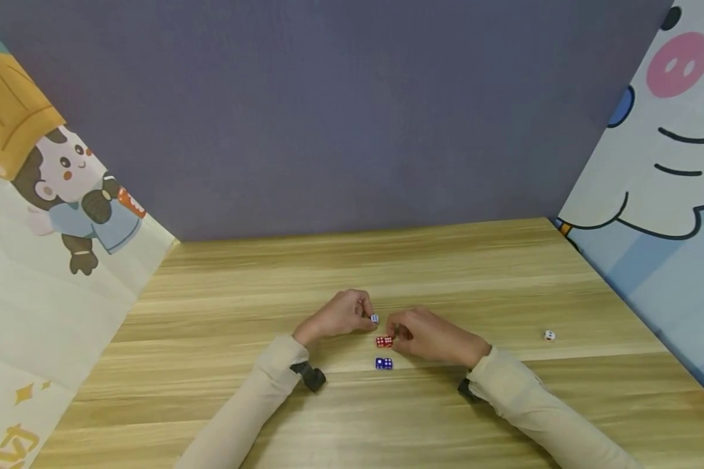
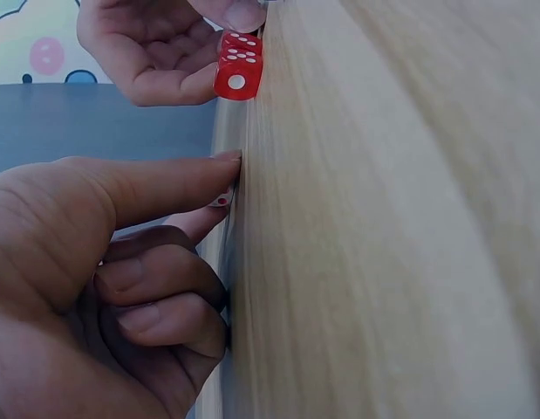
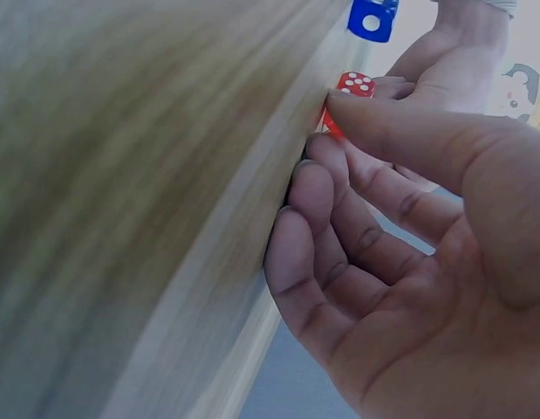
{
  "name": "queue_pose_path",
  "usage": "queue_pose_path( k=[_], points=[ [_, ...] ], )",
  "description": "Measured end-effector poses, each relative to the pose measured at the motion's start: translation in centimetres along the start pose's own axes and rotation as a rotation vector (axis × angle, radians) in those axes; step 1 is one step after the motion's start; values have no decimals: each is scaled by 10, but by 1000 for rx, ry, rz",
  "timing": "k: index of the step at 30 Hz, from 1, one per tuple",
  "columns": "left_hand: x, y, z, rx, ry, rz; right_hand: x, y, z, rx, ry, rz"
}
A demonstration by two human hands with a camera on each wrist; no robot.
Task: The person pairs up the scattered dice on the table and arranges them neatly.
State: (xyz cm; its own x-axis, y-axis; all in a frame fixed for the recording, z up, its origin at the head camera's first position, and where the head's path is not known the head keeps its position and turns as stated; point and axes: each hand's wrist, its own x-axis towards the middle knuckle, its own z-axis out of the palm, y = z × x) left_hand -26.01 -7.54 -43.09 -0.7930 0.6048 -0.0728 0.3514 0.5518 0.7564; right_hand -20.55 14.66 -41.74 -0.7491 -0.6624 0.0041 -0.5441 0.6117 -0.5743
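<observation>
In the head view my left hand pinches a small white die between thumb and index finger, down at the tabletop. A sliver of that white die, with a red pip, shows between the fingers in the left wrist view. Just below it, two red dice sit side by side. My right hand pinches the right-hand red die; its thumb partly covers the red die in the right wrist view. Nearer to me lie two blue dice, touching each other.
Another white die lies alone at the right of the wooden table. A grey panel stands along the back edge. Printed cartoon sheets flank both sides.
</observation>
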Motion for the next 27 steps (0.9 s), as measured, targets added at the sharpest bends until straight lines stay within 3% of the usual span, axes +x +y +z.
queue_pose_path(
  k=[17,22,27],
  points=[
    [-1,3,0,-19,-1,-18,-1,0,-2,-3,-21,2],
    [-2,2,-1,-27,4,-23,-4,-2,-10,-2,-47,22],
    [-2,2,-1,-15,2,-21,-13,-1,-23,20,-25,57]
  ],
)
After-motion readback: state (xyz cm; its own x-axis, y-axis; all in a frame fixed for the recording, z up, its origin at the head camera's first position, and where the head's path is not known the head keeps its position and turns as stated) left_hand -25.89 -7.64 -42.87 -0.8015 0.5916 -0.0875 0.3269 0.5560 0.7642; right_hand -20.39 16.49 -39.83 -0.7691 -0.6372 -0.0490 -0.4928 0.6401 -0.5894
